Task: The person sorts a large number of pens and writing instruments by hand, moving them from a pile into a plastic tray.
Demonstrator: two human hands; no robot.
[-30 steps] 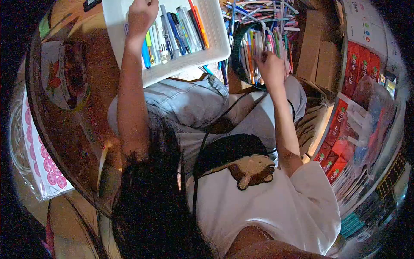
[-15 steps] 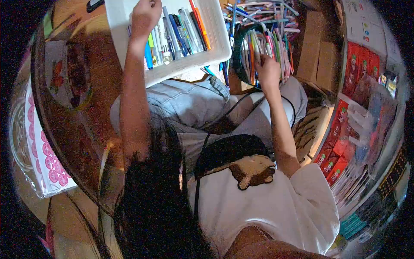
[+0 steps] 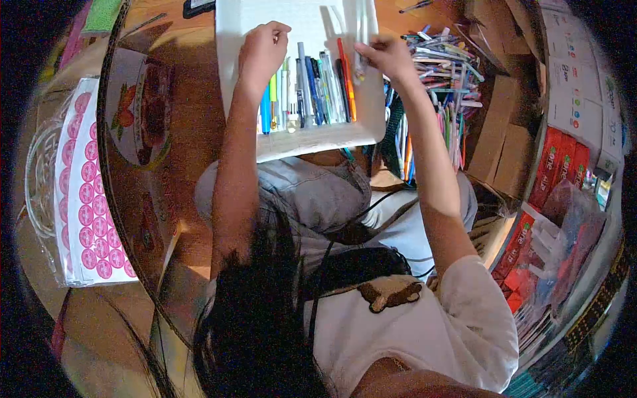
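A white tray (image 3: 237, 136) rests at my lap's far edge, with a row of pens and markers (image 3: 312, 93) standing side by side in it. Over the tray's left part hangs my left hand (image 3: 264, 53), fingers curled together; what they hold, if anything, is hidden. My right hand (image 3: 388, 56) is at the tray's right side, pinching a clear pen (image 3: 359, 40) that is smeared by motion. Just left of it lies an orange pen (image 3: 347, 79), the row's right end. Under my right forearm is a dark green basket (image 3: 394, 126) filled with upright pens.
A heap of loose pens (image 3: 441, 60) lies on the wooden floor beyond the basket. Cardboard (image 3: 494, 132) and red packs (image 3: 557, 159) are on the right. At left are a sheet of pink round stickers (image 3: 93, 219) and a dark-rimmed round table (image 3: 133, 199).
My right hand has gone from the pen basket up and left to the tray, bringing a clear pen. My left hand has come lower over the tray. The whole view has shifted.
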